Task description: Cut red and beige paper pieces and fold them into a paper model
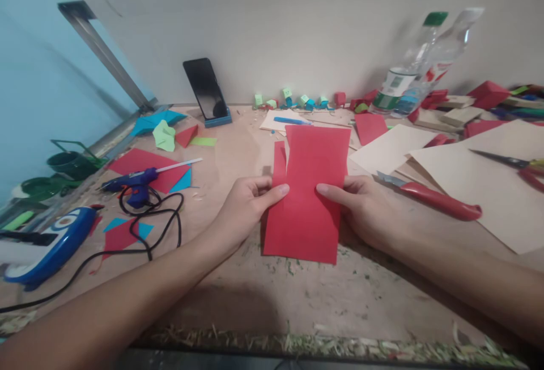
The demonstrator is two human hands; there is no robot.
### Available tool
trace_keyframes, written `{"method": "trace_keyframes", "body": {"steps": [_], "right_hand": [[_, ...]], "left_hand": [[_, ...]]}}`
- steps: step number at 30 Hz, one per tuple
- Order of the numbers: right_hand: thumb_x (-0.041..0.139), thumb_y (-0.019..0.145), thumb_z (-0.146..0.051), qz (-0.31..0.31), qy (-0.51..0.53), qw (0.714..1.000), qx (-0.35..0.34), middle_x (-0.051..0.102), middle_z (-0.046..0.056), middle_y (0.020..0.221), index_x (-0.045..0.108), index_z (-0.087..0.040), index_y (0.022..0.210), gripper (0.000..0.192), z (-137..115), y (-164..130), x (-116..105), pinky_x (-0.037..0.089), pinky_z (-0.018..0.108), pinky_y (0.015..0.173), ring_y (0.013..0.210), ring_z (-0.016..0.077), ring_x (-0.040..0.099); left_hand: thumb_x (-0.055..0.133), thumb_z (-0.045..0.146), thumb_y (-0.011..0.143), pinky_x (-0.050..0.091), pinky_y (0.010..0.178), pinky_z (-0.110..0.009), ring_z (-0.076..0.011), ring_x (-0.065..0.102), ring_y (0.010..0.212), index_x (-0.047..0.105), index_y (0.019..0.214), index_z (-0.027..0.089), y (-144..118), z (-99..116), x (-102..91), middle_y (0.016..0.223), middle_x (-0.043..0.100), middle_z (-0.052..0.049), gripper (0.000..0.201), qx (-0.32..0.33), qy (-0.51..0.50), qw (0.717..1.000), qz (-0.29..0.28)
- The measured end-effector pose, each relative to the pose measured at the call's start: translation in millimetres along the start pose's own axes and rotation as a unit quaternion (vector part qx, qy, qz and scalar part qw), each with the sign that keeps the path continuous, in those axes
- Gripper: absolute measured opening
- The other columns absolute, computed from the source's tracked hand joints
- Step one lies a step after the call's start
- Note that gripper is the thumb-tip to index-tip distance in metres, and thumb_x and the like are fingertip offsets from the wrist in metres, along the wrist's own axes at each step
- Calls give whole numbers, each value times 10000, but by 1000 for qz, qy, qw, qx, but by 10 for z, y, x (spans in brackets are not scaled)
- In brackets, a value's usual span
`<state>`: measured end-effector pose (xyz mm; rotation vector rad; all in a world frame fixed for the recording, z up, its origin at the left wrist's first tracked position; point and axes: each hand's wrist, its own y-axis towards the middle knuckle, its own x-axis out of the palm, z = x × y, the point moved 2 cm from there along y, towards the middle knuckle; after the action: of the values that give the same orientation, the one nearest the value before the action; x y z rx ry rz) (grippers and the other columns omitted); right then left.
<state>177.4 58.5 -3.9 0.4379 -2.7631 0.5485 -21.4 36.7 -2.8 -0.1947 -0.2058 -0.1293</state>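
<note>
A tall red sheet of paper [312, 211] is held up in the middle of the view, just above the near part of the table. My left hand [257, 200] pinches its left edge, thumb in front and fingers behind. At that edge a narrow red strip [279, 161] stands apart from the sheet at the top; whether it is still joined lower down is hidden by my thumb. My right hand [355, 200] grips the right edge the same way. To the right of it lies a red-handled utility knife [440, 200] with its blade out.
A blue glue gun [142, 180] with a looping black cord lies left, near a blue-and-white tape dispenser [63, 242]. A phone [206, 89] stands at the back. Plastic bottles [395, 86], scissors [505, 158] and pale sheets [488, 171] are on the right. Shavings line the front edge.
</note>
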Motion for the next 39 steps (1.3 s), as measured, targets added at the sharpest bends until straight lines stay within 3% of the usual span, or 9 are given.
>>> {"method": "trace_keyframes", "body": {"steps": [6,11,14,18,23,31,39], "right_hand": [[910,749,-349,4,16,999,-34,832,137,1017,830,-168,902,250,-6,13,13,620,464,808,873,321,784],[902,768,-343,29,21,997,-67,830,127,1039,812,-194,856,195,-25,28,13,625,496,853,940,350,784],[903,769,-381,61,30,993,-93,820,115,1112,808,-225,882,214,-28,38,-11,614,510,922,1072,376,757],[885,780,-483,37,4,995,-93,814,119,1143,809,-223,924,307,-29,33,-14,612,492,914,1101,379,747],[892,784,-419,5,-38,995,-94,818,123,1127,813,-186,997,325,-23,21,-13,602,471,896,1004,338,766],[881,796,-398,19,-4,993,-118,807,114,1179,795,-196,1000,299,24,51,-47,572,486,990,1129,352,733],[887,785,-406,53,6,990,-130,797,113,1201,771,-209,958,287,-17,51,-34,567,492,1001,1164,364,719]], "left_hand": [[844,377,804,598,743,-311,-196,735,735,799,921,136,12,-30,-65,875,810,-84,271,11,-3,998,62],[811,433,849,613,766,-321,-204,747,760,812,957,155,-4,-3,-40,906,807,-82,298,-17,-4,1000,0],[823,446,817,592,638,-281,-174,697,640,818,906,147,-21,-3,-28,798,778,-74,312,-47,29,998,-22],[839,418,760,524,477,-230,-135,631,531,811,913,115,-7,-9,-41,775,771,-88,340,-40,75,996,-4],[807,413,784,564,504,-235,-142,665,557,795,910,113,12,-10,-30,816,781,-90,326,-26,88,996,8],[820,464,785,567,526,-238,-135,664,538,737,811,125,37,-35,-78,722,725,-54,350,-23,64,996,53],[825,448,767,520,482,-238,-131,617,483,726,700,124,19,17,-70,612,691,-64,345,-35,75,996,12]]}}
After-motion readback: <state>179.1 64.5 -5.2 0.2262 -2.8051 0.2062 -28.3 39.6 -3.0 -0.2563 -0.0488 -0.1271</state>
